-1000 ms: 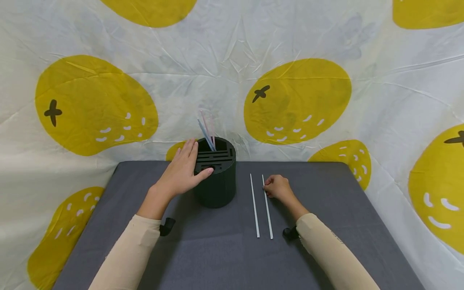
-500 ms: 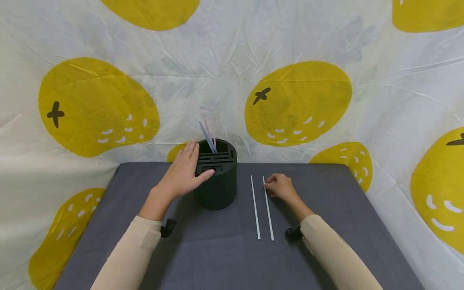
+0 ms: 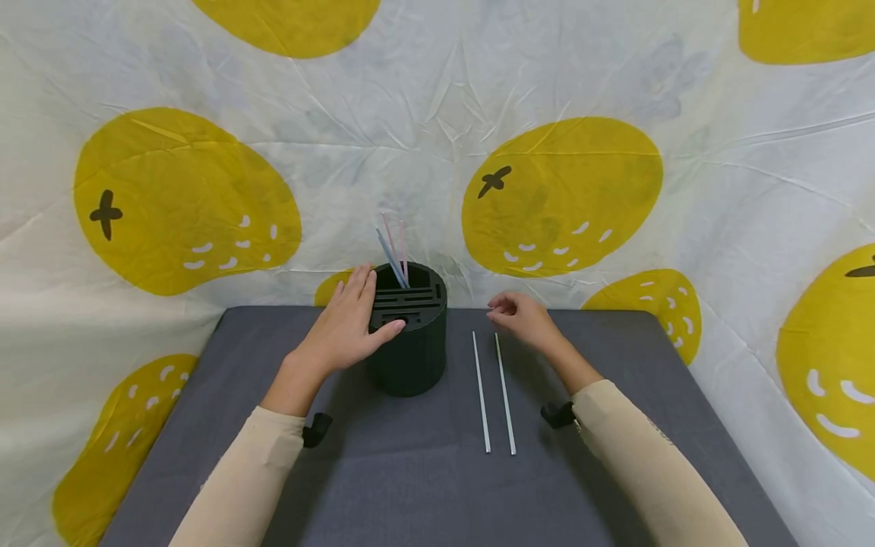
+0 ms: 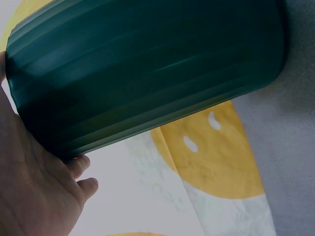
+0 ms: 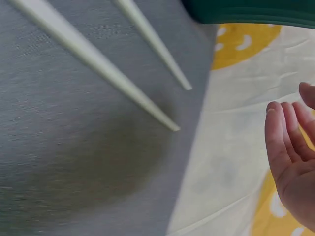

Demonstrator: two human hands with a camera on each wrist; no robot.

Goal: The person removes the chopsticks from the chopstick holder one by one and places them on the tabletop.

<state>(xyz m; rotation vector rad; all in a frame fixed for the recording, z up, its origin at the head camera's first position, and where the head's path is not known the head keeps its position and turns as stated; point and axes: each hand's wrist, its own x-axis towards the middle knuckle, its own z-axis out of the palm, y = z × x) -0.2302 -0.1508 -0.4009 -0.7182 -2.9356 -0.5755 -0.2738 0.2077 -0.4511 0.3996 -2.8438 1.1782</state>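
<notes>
A dark green round holder [image 3: 410,361] with slots in its top stands upright near the table's back edge. My left hand [image 3: 338,327] rests on its left side and rim, fingers and thumb spread rather straight. One blue straw [image 3: 391,257] and some thin pink straws [image 3: 404,247] lean in the holder's rear opening. Two thin white sticks, a left one [image 3: 481,395] and a right one [image 3: 505,395], lie side by side on the table. Just above the right stick's far end hovers my right hand [image 3: 526,319], its fingers loosely bent around nothing, as the right wrist view shows.
A dark grey cloth covers the table [image 3: 410,486]. Behind it hangs a white curtain [image 3: 424,99] printed with large yellow fruit shapes, close to the back edge. Black wrist mounts sit under both forearms, the left one [image 3: 317,430] and the right one [image 3: 557,415].
My right hand has let go of the right white stick and risen away from it, toward the back. The stick stays on the table. My left hand keeps its place on the holder.
</notes>
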